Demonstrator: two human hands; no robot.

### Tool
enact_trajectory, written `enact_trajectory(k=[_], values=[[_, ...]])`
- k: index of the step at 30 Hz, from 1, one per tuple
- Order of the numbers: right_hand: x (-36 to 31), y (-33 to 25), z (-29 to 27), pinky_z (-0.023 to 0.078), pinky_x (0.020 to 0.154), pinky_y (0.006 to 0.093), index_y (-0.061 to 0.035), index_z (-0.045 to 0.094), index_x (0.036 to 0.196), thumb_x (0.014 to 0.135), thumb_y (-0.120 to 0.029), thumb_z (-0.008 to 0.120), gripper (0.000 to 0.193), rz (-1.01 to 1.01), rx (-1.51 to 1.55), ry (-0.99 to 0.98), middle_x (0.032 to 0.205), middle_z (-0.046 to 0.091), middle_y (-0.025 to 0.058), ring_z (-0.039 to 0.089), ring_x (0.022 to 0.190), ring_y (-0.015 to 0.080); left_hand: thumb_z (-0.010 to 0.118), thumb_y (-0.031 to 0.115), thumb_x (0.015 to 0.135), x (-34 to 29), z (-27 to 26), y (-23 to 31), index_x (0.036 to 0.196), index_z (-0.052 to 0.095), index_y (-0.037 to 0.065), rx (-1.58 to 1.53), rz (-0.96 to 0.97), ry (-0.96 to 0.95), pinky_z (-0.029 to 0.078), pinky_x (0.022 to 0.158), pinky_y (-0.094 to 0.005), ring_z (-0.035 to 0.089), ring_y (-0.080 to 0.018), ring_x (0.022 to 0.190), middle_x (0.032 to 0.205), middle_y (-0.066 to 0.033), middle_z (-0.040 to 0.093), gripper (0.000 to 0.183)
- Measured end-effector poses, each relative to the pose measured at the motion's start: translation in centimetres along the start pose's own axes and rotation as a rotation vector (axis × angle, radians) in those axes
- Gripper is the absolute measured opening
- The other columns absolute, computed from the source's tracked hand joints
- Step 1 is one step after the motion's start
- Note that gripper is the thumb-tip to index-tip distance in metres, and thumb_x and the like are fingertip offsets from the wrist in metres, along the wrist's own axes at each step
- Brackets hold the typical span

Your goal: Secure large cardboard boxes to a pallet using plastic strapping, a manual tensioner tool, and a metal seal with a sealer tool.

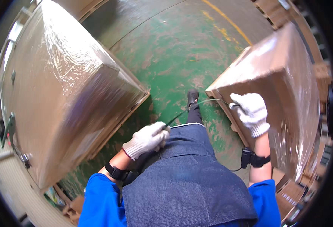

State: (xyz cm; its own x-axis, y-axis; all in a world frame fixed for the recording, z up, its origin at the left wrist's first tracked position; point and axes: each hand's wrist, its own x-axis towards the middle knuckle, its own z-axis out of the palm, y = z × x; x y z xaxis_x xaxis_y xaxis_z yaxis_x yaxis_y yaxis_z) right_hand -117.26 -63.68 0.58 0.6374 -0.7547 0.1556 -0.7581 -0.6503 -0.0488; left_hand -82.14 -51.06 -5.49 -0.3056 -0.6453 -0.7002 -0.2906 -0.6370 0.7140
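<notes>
My left hand, in a white knit glove, is closed around one end of a thin dark green strap. The strap arches up in front of my apron to my right hand, also gloved in white. There the fingers are pinched together on the other visible part of the strap. It hangs in a slack curve between the two hands. My right hand is over the near side of a film-wrapped carton.
To my left stands a large carton in clear film, on a wooden pallet. A dark hand tool shows at its far left. Green worn floor runs between the cartons, with a yellow line farther off. Flattened cardboard lies at lower right.
</notes>
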Motion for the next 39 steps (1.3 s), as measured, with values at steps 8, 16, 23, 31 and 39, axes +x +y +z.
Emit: enact_trajectory(k=[8, 16, 23, 31, 39], values=[[19.6, 5.4, 19.4, 0.05, 0.104, 0.0441, -0.0155, 0.064, 0.133, 0.078, -0.027, 0.08, 0.059, -0.306, 0.449, -0.279, 0.127, 0.065, 0.0143, 0.062, 0.116, 0.037, 0.057, 0.021, 0.1, 9.4, -1.0, -8.3, 0.103, 0.057, 0.005, -0.54, -0.56, 0.434, 0.056, 0.053, -0.0318, 0.061, -0.0156, 0.054, 0.071, -0.0061, 0.063, 0.016], [24.9, 10.1, 42.6, 0.055, 0.09, 0.047, -0.0143, 0.068, 0.12, 0.093, -0.033, 0.063, 0.033, -0.358, 0.273, -1.089, 0.108, 0.072, 0.0146, 0.069, 0.102, 0.0366, 0.052, 0.003, 0.094, 23.1, 0.2, -26.3, 0.094, 0.052, 0.003, -0.97, -1.009, 0.685, 0.053, 0.045, -0.0396, 0.055, -0.0188, 0.047, 0.064, -0.0068, 0.053, 0.001], [25.8, 14.9, 64.9, 0.055, 0.09, 0.0481, -0.0106, 0.069, 0.122, 0.089, -0.03, 0.064, 0.038, -0.355, 0.166, -1.239, 0.108, 0.072, 0.0192, 0.069, 0.103, 0.0393, 0.044, 0.012, 0.104, 44.4, -3.7, -38.1, 0.069, 0.043, 0.011, -1.293, -0.937, 1.021, 0.057, 0.06, -0.0415, 0.047, -0.0246, 0.05, 0.061, -0.0052, 0.042, 0.036], [25.9, 7.5, 80.6, 0.051, 0.102, 0.0475, -0.0148, 0.058, 0.14, 0.09, -0.025, 0.062, 0.051, -0.538, 0.18, -1.116, 0.133, 0.063, 0.0192, 0.063, 0.118, 0.0406, 0.059, 0.022, 0.098, 56.6, -7.3, -47.9, 0.098, 0.063, -0.004, -0.838, -0.578, 1.122, 0.052, 0.078, -0.0356, 0.064, -0.0241, 0.074, 0.085, -0.012, 0.069, 0.026], [31.1, -6.4, 88.4, 0.047, 0.104, 0.0478, -0.0142, 0.053, 0.142, 0.092, -0.029, 0.066, 0.054, -0.751, 0.439, -0.354, 0.127, 0.063, 0.0152, 0.059, 0.121, 0.0364, 0.048, 0.059, 0.099, 55.4, -6.0, -62.1, 0.136, 0.063, 0.002, -0.081, -1.039, 1.025, 0.04, 0.108, -0.0365, 0.057, -0.0289, 0.129, 0.14, -0.0125, 0.065, 0.069]])
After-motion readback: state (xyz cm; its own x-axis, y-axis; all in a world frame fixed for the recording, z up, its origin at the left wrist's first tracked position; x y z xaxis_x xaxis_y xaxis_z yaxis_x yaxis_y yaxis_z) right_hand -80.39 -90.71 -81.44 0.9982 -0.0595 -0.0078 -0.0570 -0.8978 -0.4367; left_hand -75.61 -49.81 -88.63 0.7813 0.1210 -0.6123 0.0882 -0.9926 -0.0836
